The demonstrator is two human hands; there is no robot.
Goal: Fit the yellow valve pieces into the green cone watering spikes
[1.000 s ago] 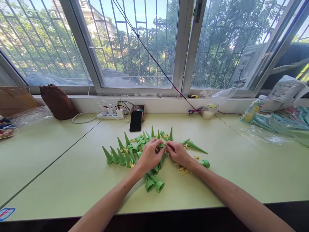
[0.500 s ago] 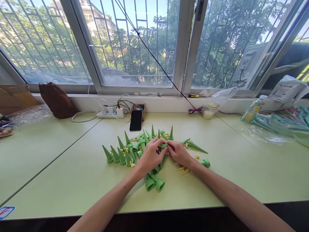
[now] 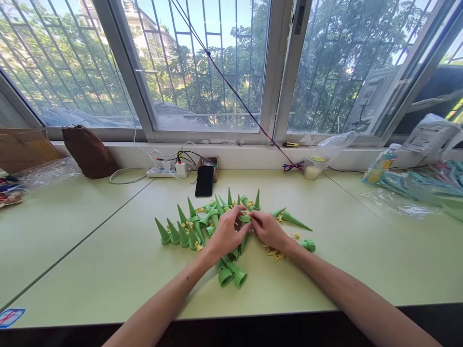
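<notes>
My left hand (image 3: pixel 227 231) is closed around a green plastic watering spike (image 3: pixel 245 219), its ribbed collar showing between thumb and fingers. From the other side, my right hand (image 3: pixel 268 229) pinches close against that collar; whatever its fingertips hold is too small and covered to make out. Several green cones (image 3: pixel 174 234) stand point-up in a slanting row to the left. More spikes lie in a heap under and behind my hands. Two spikes (image 3: pixel 238 277) lie in front with their open ends toward me. Small yellow plastic pieces (image 3: pixel 277 255) are scattered beneath my right wrist.
A black phone (image 3: pixel 204 181) leans on a small box behind the heap. Beside it sits a white power strip (image 3: pixel 159 172) with cables. A brown pouch (image 3: pixel 88 152) stands back left; a jar (image 3: pixel 313 168), a bottle (image 3: pixel 381 164) and plastic bags are back right.
Both hands stay almost in place. The left fingers have shifted slightly, and more of the spike's collar shows. The view has moved a little.
</notes>
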